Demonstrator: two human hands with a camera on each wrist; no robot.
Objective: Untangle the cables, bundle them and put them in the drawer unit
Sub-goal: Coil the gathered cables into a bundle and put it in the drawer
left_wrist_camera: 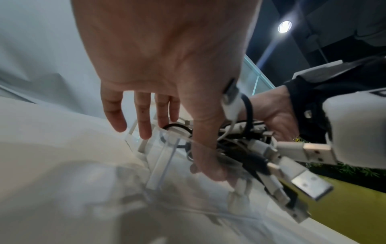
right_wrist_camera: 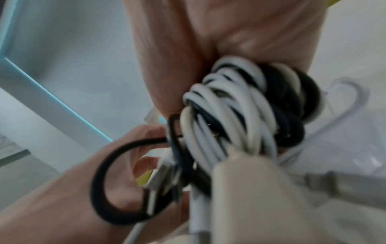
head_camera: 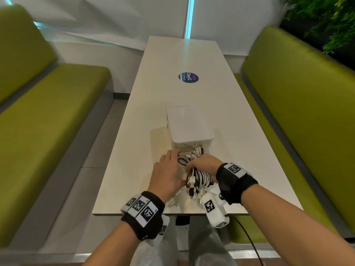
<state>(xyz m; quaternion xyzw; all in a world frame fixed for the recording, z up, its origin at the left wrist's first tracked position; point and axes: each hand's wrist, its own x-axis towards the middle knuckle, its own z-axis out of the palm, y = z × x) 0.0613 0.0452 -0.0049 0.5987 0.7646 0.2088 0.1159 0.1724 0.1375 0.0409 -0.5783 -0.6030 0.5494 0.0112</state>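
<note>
The bundle of coiled white and black cables (head_camera: 199,176) sits in the right hand (head_camera: 203,164), whose fingers are wrapped round its middle, just above the near end of the long white desk (head_camera: 240,116). The small white plastic drawer unit (head_camera: 189,127) stands directly ahead of both hands, on the desk's centre line, with its clear drawer (head_camera: 180,156) pulled out toward the near edge. The bundle's long axis runs from the near edge toward the unit, so its front plugs already point into the drawer mouth; judging from this, the coming move is a short push forward and down. The right hand is the one carrying, while the left hand (head_camera: 169,173) lies just beside the bundle on its left, fingers fairly straight and reaching toward the drawer's left wall, gripping nothing that I can make out.

The left wrist view shows what the head view hides: the clear drawer (left_wrist_camera: 158,158) walls under the left fingers (left_wrist_camera: 144,122), a black elastic loop (left_wrist_camera: 177,128) lying at the drawer front, and loose USB plugs (left_wrist_camera: 309,180) trailing from the bundle's rear. The right wrist view, blurred, shows the cable coils (right_wrist_camera: 229,115) pressed into the palm and the black loop (right_wrist_camera: 117,181) hanging off to the side.
</note>
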